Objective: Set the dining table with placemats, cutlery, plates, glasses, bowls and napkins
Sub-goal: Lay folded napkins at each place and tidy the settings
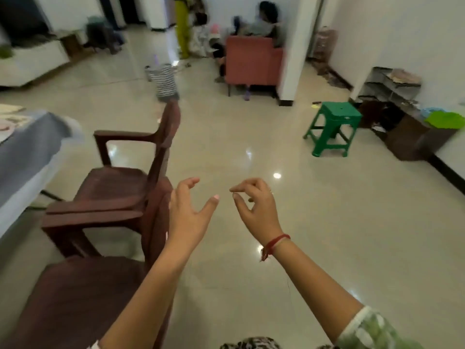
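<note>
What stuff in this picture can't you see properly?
Dining table: head view, cut off by the left edge; the things on top are blurred slivers.
Right hand: fingers curl toward the thumb; whether they pinch something tiny is too small to tell.
People behind the pink armchair: far off and motion-blurred.
Shelf rack: its contents are blurred.

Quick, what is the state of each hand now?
Left hand: open, empty.
Right hand: fingers loosely curled, nothing visible in it.
</note>
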Tool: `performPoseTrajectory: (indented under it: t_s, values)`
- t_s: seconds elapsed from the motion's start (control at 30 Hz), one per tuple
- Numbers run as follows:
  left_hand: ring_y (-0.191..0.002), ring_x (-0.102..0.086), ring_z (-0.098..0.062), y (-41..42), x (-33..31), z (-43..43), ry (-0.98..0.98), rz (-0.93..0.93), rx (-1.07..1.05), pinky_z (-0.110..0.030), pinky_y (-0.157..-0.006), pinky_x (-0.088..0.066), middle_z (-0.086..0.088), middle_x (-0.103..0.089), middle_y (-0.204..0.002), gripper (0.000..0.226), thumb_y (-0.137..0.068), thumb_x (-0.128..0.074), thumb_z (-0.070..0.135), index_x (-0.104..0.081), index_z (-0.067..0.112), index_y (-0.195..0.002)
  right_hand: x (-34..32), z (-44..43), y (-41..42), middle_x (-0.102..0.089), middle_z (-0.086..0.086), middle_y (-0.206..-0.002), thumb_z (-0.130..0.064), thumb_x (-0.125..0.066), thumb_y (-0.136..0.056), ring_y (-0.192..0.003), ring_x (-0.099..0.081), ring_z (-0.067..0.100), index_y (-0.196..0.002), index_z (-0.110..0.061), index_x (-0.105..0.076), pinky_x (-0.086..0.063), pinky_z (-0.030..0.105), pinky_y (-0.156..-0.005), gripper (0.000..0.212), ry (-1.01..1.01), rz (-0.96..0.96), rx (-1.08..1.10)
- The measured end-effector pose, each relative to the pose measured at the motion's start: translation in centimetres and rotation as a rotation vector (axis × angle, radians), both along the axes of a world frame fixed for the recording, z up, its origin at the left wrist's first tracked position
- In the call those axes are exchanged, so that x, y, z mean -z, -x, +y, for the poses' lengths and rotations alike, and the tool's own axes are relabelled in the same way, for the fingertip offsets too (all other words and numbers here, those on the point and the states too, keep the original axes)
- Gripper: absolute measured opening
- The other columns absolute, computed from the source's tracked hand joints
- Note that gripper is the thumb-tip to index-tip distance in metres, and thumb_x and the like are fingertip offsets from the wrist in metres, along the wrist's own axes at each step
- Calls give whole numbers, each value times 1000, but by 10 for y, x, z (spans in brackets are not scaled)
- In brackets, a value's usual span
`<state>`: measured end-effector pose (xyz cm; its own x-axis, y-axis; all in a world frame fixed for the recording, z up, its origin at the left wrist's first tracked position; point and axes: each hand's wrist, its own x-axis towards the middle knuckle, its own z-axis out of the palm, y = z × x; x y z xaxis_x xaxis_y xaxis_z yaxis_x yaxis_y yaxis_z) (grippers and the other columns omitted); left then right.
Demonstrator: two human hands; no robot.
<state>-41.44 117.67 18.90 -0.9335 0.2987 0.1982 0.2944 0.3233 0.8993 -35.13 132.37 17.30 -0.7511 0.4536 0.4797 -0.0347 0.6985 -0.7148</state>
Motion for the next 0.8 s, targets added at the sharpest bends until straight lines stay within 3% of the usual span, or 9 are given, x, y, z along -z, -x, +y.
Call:
performPoseTrajectory:
  t_s: [0.13, 0.37, 0.53, 0.67, 0.8]
  values:
    - [-122, -44, -9, -12, 3, 37, -24, -75, -166, -32, -99, -38, 7, -47, -125, 51, -83, -71, 30, -46, 25, -128, 2, 55, 34, -51, -9, -100, -17, -63, -86, -100, -50, 12, -102, -24, -68, -50, 38, -83, 18, 48, -23, -161]
    - [-124, -43, -9, 28, 19, 76, 45, -72, -517, -37, -103, -40, 10, -47, -127, 49, -83, -70, 36, -45, 34, -124, 10, 117, 130, -46, -9, -105, -16, -64, -85, -102, -48, 12, -112, -23, -63, -48, 43, -89, 28, 71, -122, -489]
    - [-122, -43, -13, 102, 30, 119, 29, -90, -761, -34, -99, -38, 4, -48, -128, 51, -84, -69, 35, -43, 33, -127, 10, 160, 235, -46, -8, -105, -17, -64, -87, -103, -49, 13, -113, -20, -62, -49, 43, -89, 27, 5, -118, -671]
    - [-126, -39, -19, 185, 10, 165, 7, -66, -956, -36, -98, -37, 3, -48, -129, 57, -86, -68, 30, -39, 28, -134, -6, 204, 325, -45, -11, -107, -23, -63, -89, -104, -48, 12, -113, -23, -61, -49, 35, -90, 25, -62, -127, -791]
    - [-131, -32, -17, 268, -12, 212, 42, -52, -978, -39, -106, -34, 6, -43, -133, 58, -86, -67, 35, -38, 30, -136, -10, 240, 417, -45, -13, -108, -22, -62, -88, -105, -48, 10, -114, -24, -61, -49, 38, -90, 26, -22, -132, -807]
